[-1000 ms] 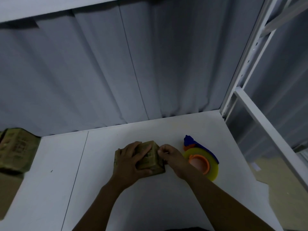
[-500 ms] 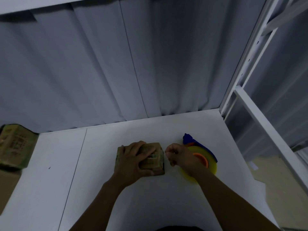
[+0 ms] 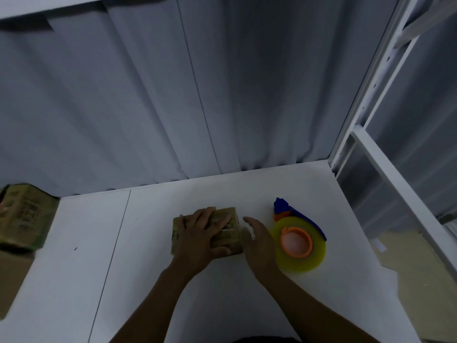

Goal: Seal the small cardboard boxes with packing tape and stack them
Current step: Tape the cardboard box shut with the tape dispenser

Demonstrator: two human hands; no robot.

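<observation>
Left hand (image 3: pixel 200 240) lay flat on box (image 3: pixel 228 235) at lower center; right hand (image 3: pixel 259 243) open between box and tape (image 3: pixel 300 246).

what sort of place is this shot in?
Probably a small packing station: a white table backed by a grey curtain, a tape dispenser beside a small cardboard box, white metal racking on the right.

A small brown printed box (image 3: pixel 228 240) lies flat at mid-worktop (image 3: pixel 148 280). Near its right lies a yellow tape roll (image 3: pixel 305 264), orange-cored, in a blue dispenser. A second box (image 3: pixel 24 219) sits far left.
</observation>
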